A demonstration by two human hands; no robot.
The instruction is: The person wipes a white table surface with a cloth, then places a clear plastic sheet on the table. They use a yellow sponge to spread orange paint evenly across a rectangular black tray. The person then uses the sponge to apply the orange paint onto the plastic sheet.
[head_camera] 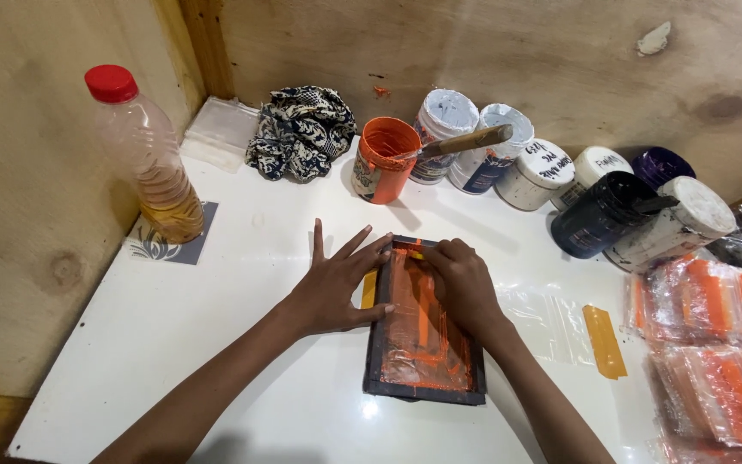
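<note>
At bench [216,344] centre, my left hand [337,283] spread flat, pinning frame [423,391] edge; right hand [461,279] curled, pressing inside. Frame looks stiff, light, ink-slick; I'd grip bare outer rails.

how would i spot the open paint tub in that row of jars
Follow the plywood back wall along the row of jars. At its left end, beside the patterned black-and-white rag, stands the orange plastic tub. It alone is lidless, with a wooden stick resting across it.
</note>
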